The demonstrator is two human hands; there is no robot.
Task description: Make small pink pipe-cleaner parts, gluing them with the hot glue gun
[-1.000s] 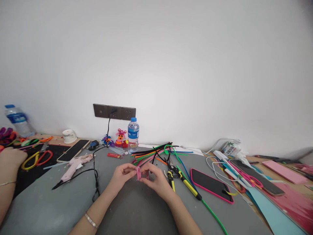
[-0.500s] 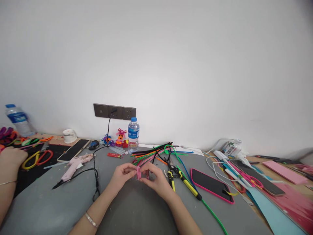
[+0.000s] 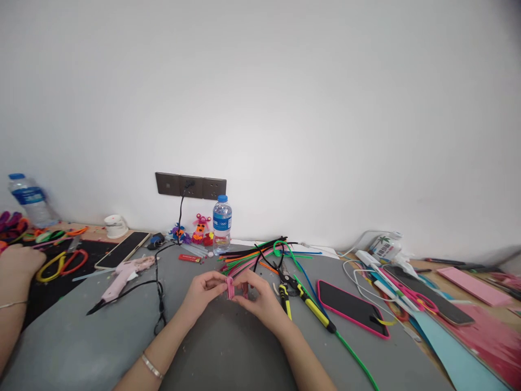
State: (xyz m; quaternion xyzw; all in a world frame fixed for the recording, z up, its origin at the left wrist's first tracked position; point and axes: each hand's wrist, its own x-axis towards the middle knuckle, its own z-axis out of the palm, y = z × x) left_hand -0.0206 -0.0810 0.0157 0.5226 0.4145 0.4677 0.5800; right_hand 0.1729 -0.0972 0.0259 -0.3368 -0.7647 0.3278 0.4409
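A small bundle of folded pink pipe cleaner (image 3: 230, 288) is pinched between my two hands, above the grey mat (image 3: 232, 347). My left hand (image 3: 203, 293) grips its left side with thumb and forefinger. On the other side, my right hand (image 3: 258, 296) closes its thumb and fingers on it, partly covering it. Just beyond my hands lies a heap of coloured pipe cleaners (image 3: 248, 259). Pliers with yellow and black handles (image 3: 311, 309) rest to the right of my right hand.
At the left are a pink glue gun (image 3: 117, 283) with its black cord, scissors (image 3: 63, 267) and another person's arm (image 3: 16, 282). A water bottle (image 3: 222, 225) stands near the wall. A pink-edged phone (image 3: 353, 308) and coloured paper (image 3: 448, 339) lie to the right.
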